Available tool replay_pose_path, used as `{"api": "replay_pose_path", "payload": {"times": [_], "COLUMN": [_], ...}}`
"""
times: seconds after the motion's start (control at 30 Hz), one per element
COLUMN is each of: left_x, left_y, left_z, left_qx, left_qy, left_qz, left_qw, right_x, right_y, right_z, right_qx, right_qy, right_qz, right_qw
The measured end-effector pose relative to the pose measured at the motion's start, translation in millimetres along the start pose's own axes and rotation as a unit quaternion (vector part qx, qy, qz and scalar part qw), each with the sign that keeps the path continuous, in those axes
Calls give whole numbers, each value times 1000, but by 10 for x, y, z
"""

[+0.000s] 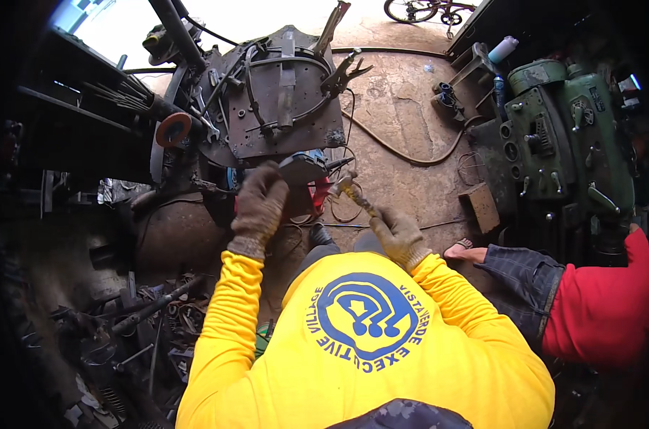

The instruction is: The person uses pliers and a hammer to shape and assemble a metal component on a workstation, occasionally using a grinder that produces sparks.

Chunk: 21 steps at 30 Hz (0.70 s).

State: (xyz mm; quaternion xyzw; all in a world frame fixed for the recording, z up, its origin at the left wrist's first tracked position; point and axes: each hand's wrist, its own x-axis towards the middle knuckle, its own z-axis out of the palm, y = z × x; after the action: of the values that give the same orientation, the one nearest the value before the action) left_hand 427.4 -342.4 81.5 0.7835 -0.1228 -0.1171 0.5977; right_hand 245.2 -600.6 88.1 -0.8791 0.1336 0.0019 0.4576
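My right hand [399, 236], in a worn brown work glove, is closed round the yellow handle of a hammer [354, 193]. The hammer's pale metal head points up and away from me. My left hand [258, 207], gloved too, is raised in front of the steel bench, its fingers loosely bent and apart, with nothing seen in them. Just right of those fingers lies a dark, rounded tool with blue parts [304, 166], its kind unclear. Beyond it stands the steel workbench plate [256, 143], bearing cables, a flat metal bar [286, 86] and a clamp [344, 75].
A wrench [208, 127] and an orange disc [173, 129] are at the bench's left. Scrap metal [153, 307] heaps up at lower left. A hose [410, 159] crosses the floor. At right stand a green machine [546, 143] and a person in red [596, 307].
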Motion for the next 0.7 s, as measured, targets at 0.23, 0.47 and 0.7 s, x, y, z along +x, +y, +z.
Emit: {"api": "replay_pose_path", "payload": {"times": [0.23, 0.47, 0.7], "left_x": [991, 1388, 1368], "left_y": [42, 46, 92], "left_z": [-300, -128, -148], "left_qx": [299, 356, 246], "left_qy": [157, 103, 91], "left_qz": [118, -111, -231], "left_qw": [934, 922, 937], "right_x": [615, 1500, 2355], "right_y": [-141, 134, 288], "right_z": [-294, -443, -484], "right_qx": [3, -60, -113], "right_qy": [54, -35, -165], "right_qz": [-230, -168, -164], "right_qw": [972, 983, 966]}}
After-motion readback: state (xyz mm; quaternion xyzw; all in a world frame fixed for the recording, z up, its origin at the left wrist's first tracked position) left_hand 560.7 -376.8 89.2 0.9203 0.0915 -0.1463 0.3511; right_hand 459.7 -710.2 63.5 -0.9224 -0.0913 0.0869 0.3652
